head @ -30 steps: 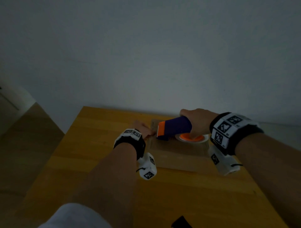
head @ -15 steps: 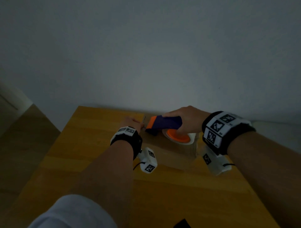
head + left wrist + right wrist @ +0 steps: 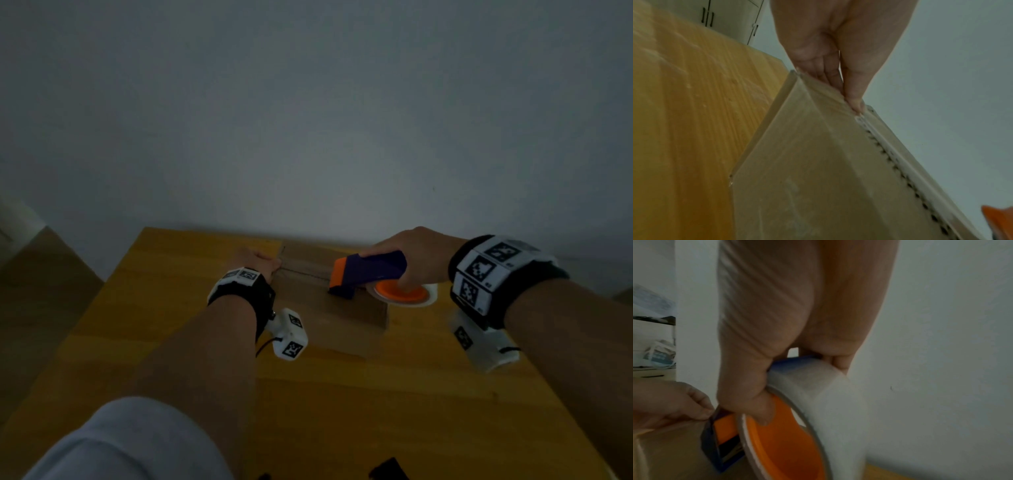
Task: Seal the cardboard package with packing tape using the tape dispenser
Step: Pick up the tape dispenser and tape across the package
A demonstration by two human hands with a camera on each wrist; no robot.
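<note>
A brown cardboard box [image 3: 342, 318] lies on the wooden table [image 3: 154, 325] by the wall. My left hand [image 3: 257, 262] grips the box's left top edge. In the left wrist view its fingers [image 3: 826, 71] lie over the top and its thumb presses the side face of the box [image 3: 818, 178]. My right hand [image 3: 418, 250] grips the purple-and-orange tape dispenser [image 3: 370, 270], whose front end rests on the box top, right of the middle. The tape roll [image 3: 834, 402] on its orange hub sits under my right hand [image 3: 787, 321]. A faint strip runs from the left edge to the dispenser.
A plain wall rises right behind the box. Bare tabletop lies in front of the box and to its left. Small dark objects [image 3: 387, 469] sit at the table's near edge. A white cabinet [image 3: 725, 16] stands beyond the table's left side.
My right hand has drawn the dispenser to the right across the box top, away from my left hand. My left hand has stayed at the box's left edge.
</note>
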